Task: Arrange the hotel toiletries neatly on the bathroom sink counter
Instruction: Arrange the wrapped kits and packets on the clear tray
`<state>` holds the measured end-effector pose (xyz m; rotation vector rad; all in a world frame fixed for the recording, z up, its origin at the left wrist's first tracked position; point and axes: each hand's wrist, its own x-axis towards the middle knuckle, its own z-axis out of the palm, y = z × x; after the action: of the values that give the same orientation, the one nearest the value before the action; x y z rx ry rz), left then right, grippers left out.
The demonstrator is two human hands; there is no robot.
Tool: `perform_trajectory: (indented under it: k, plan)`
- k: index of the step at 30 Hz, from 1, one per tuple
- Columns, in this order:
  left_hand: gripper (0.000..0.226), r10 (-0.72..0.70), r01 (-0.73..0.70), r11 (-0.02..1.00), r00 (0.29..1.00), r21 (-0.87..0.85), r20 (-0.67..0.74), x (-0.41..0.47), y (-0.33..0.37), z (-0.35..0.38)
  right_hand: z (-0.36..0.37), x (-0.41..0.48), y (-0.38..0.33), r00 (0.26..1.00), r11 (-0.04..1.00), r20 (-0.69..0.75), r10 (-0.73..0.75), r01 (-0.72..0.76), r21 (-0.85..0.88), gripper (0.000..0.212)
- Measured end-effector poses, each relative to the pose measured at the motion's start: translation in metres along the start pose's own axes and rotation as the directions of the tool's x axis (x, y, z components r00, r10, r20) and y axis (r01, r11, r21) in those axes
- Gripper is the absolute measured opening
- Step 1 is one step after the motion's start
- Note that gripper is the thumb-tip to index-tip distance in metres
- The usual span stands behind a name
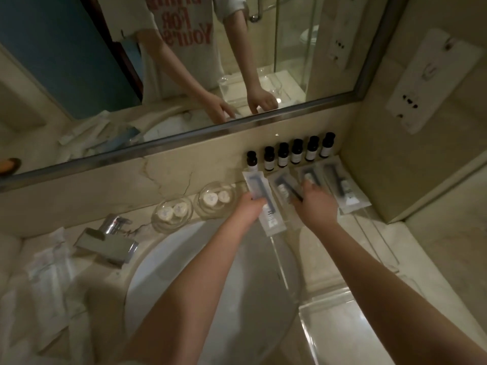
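Curled on the left hand (251, 206): fingers (259, 201) closed round the left edge of a long clear plastic packet with a dark toothbrush inside (266, 209), thumb out of sight. Packet held askew, near end out over the rim of the white oval basin (210, 285), probably for swinging into line with its neighbours.

On the right hand (316, 206): fingers (307, 185) bent and slightly spread, tips down on the second clear packet (283, 189) and third clear packet (312, 176). Too blurred to tell pinching from pressing. Likely steadying those two while evening out the spacing.

Just beyond, a fourth clear packet (345, 191), flat and untouched, nearest the side wall. All four fanned side by side on the pale marble desk (448, 272), seemingly over the far end of a clear acrylic tray (329, 312).

Behind them, against the backsplash, six small dark bottles with white labels (290, 154), upright in one tidy row. Left of the packets, two round glass dishes (203, 209), each with two round white soaps (217, 197).

Further left, a chrome faucet (105, 238), and past it loose white wrapped items (50, 272), apparently not yet sorted.
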<state>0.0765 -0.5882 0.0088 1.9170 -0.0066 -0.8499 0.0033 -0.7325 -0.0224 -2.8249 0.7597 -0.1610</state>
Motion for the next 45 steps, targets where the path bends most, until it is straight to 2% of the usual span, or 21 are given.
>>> perform_trajectory:
  k: [3, 5, 9, 11, 13, 15, 19, 25, 27, 30, 33, 36, 40, 43, 45]
  plan:
    - [0.031, -0.011, 0.013, 0.997, 1.0, 0.08, -0.018, 0.013, 0.0, 0.009, 0.003, -0.001, 0.004, 1.0, 1.0, -0.002, -0.012, 0.012, 0.001, 0.048]
    - [0.028, 0.01, 0.004, 0.98, 0.997, 0.199, -0.074, 0.02, -0.002, 0.011, 0.004, -0.004, 0.007, 0.999, 1.0, -0.043, -0.02, 0.021, 0.012, 0.044]
    - [0.054, 0.192, -0.059, 0.874, 0.954, 0.482, -0.231, 0.018, -0.008, 0.008, 0.007, -0.004, 0.009, 0.985, 0.986, -0.061, -0.161, 0.164, 0.042, 0.046]
    - [0.066, 0.359, -0.173, 0.734, 0.92, 0.657, -0.159, 0.012, -0.016, 0.008, 0.008, -0.002, 0.01, 0.964, 0.963, -0.003, -0.265, 0.265, 0.042, 0.05]
    - [0.073, 0.429, -0.3, 0.57, 0.903, 0.765, 0.034, 0.011, -0.025, 0.01, 0.012, -0.001, 0.012, 0.944, 0.947, 0.074, -0.321, 0.321, 0.012, 0.051]
    - [0.073, 0.372, -0.342, 0.507, 0.915, 0.791, 0.157, 0.013, -0.031, 0.014, 0.017, -0.002, 0.015, 0.942, 0.949, 0.131, -0.309, 0.315, -0.028, 0.051]
    - [0.07, 0.33, -0.347, 0.458, 0.921, 0.818, 0.206, 0.016, -0.035, 0.018, 0.024, -0.001, 0.021, 0.96, 0.964, 0.154, -0.236, 0.25, -0.085, 0.06]
    - [0.07, 0.321, -0.333, 0.452, 0.926, 0.828, 0.198, 0.015, -0.031, 0.019, 0.021, 0.004, 0.024, 0.961, 0.968, 0.147, -0.235, 0.245, -0.053, 0.065]
    - [0.072, 0.319, -0.335, 0.46, 0.927, 0.822, 0.199, 0.015, -0.032, 0.022, 0.012, 0.003, 0.027, 0.976, 0.979, 0.074, -0.204, 0.204, 0.006, 0.063]
    - [0.072, 0.302, -0.346, 0.454, 0.927, 0.821, 0.223, 0.015, -0.033, 0.025, -0.001, 0.009, 0.045, 1.0, 0.999, -0.005, -0.02, 0.02, 0.041, 0.056]
    - [0.071, 0.286, -0.332, 0.451, 0.933, 0.828, 0.218, 0.015, -0.032, 0.028, -0.003, 0.018, 0.066, 0.986, 0.993, 0.125, 0.109, -0.114, 0.029, 0.056]
    - [0.071, 0.274, -0.31, 0.468, 0.941, 0.828, 0.198, 0.012, -0.03, 0.033, -0.003, 0.022, 0.073, 0.97, 0.996, 0.229, 0.083, -0.086, 0.001, 0.057]
    - [0.071, 0.272, -0.299, 0.487, 0.945, 0.82, 0.183, 0.01, -0.03, 0.035, -0.007, 0.024, 0.074, 0.964, 0.998, 0.262, 0.052, -0.055, 0.004, 0.056]
    - [0.07, 0.269, -0.294, 0.513, 0.947, 0.806, 0.175, 0.01, -0.029, 0.034, -0.011, 0.022, 0.074, 0.97, 0.999, 0.242, 0.021, -0.03, 0.034, 0.057]
    - [0.069, 0.297, -0.303, 0.527, 0.941, 0.794, 0.162, 0.008, -0.027, 0.032, -0.015, 0.017, 0.07, 0.984, 0.999, 0.179, 0.0, -0.006, 0.037, 0.058]
